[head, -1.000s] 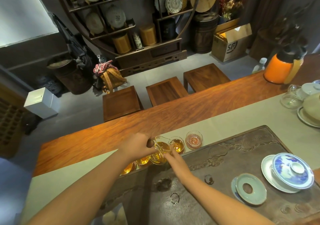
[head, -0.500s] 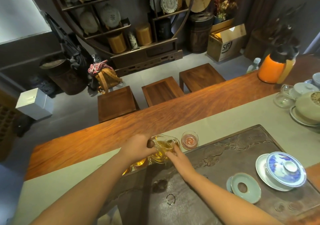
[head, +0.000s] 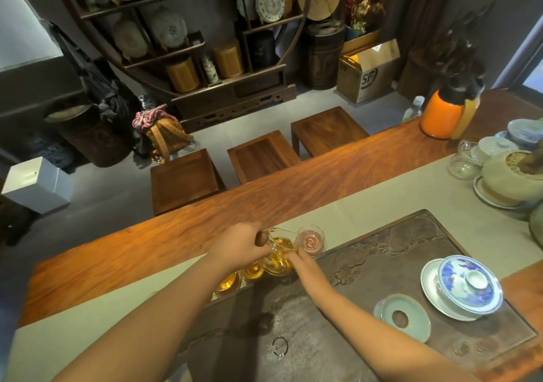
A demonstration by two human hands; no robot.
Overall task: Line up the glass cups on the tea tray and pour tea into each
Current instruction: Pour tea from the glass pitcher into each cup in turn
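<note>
Wooden stools (head: 266, 155) stand beyond the long table (head: 147, 243). At the tea tray's (head: 382, 252) far edge, the left hand (head: 239, 245) grips a glass pitcher (head: 277, 249) tilted over the cups (head: 252, 270); the right hand's (head: 305, 267) fingers pinch its base. One cup (head: 310, 239) stands just beside, bare tray stretching rightward.

A long wooden table (head: 205, 223) carries a grey runner (head: 382, 199), with a dark carved tea tray (head: 396, 252) on it.
</note>
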